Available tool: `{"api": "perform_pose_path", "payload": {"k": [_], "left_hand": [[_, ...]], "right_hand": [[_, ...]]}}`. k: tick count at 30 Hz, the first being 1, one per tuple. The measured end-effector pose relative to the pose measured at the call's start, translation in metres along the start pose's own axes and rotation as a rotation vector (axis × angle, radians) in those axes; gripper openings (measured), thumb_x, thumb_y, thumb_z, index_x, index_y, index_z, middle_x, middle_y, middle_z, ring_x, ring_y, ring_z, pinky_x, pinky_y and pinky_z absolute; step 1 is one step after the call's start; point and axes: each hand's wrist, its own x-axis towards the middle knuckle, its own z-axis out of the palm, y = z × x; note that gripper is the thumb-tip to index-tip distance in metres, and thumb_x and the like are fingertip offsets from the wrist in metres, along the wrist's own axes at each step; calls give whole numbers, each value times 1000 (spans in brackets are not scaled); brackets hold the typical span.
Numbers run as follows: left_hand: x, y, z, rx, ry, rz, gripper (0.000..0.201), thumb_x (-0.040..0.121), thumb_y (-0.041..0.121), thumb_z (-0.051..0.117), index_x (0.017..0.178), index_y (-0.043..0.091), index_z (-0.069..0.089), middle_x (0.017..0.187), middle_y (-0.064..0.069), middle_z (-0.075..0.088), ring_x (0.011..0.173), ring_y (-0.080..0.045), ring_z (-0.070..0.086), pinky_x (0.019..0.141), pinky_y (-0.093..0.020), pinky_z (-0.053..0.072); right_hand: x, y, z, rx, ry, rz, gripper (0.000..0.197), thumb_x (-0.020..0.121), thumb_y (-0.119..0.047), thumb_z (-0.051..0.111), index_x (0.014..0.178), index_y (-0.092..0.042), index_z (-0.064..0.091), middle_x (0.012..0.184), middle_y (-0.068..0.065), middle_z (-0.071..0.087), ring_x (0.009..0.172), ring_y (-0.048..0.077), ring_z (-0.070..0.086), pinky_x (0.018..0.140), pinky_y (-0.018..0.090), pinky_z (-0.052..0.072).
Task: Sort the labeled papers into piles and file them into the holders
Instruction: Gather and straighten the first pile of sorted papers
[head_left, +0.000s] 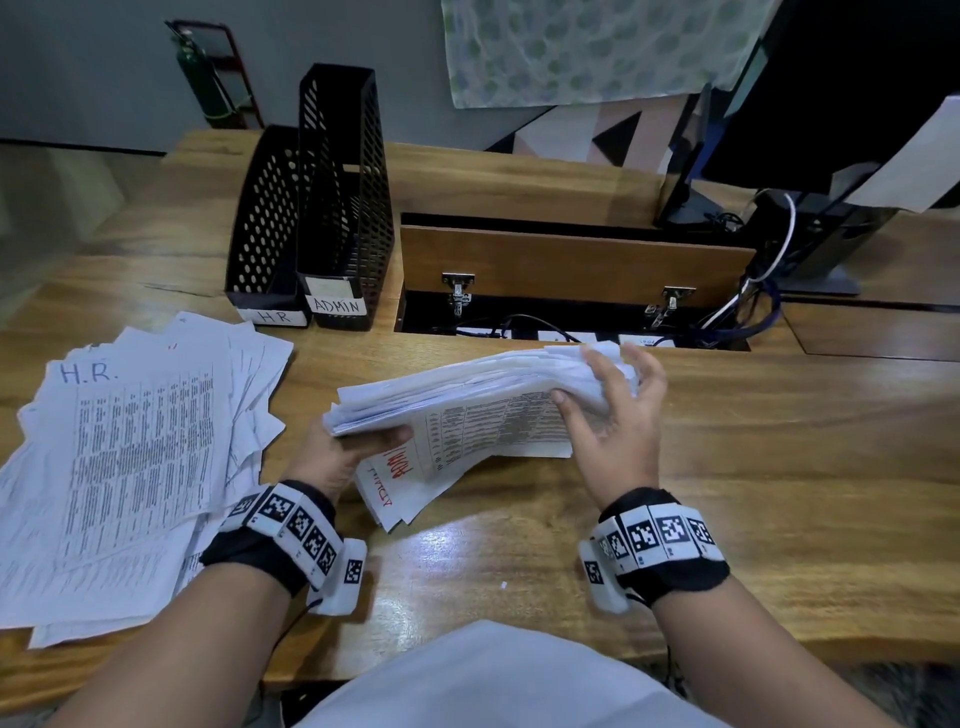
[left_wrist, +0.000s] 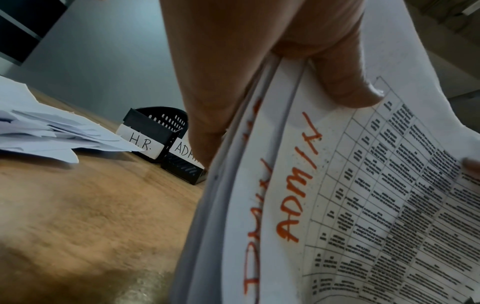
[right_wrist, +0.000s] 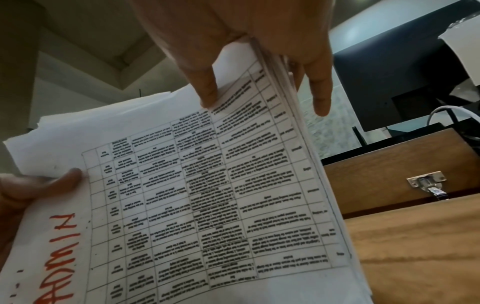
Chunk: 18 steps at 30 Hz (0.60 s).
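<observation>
A thick stack of ADMIN papers (head_left: 467, 410) is lifted off the wooden desk, front sheet with a printed table and red "ADMIN" facing me. My left hand (head_left: 363, 441) grips its left end, thumb (left_wrist: 345, 82) on the front sheet (left_wrist: 363, 195). My right hand (head_left: 608, 405) pinches the right end, thumb (right_wrist: 205, 82) in front and fingers (right_wrist: 319, 92) behind the stack (right_wrist: 207, 195). A loose H.R. pile (head_left: 130, 467) lies at the left. Two black mesh holders stand behind it, labelled H.R. (head_left: 265, 223) and ADMIN (head_left: 343, 208); I see no sheets in them.
Behind the stack an open cable hatch with a raised wooden lid (head_left: 571, 265) shows wires. A monitor (head_left: 831, 93) stands at the back right. Bare desk (head_left: 779, 467) stretches to the right and in front of me.
</observation>
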Motion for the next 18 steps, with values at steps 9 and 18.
{"api": "perform_pose_path", "payload": {"k": [9, 18], "left_hand": [[2, 4, 6, -10, -29, -11, 38, 49, 27, 85, 86, 21, 76, 92, -7, 75, 87, -26, 70, 86, -48, 51], [12, 8, 3, 0, 0, -16, 41, 42, 30, 84, 80, 19, 73, 83, -3, 75, 80, -22, 69, 80, -44, 49]], "right_hand": [[10, 3, 0, 33, -39, -90, 44, 76, -19, 81, 117, -26, 66, 149, 8, 25, 142, 16, 24, 114, 12, 19], [26, 32, 2, 539, -276, 525, 51, 60, 8, 84, 103, -11, 66, 87, -9, 75, 91, 14, 69, 72, 26, 56]]}}
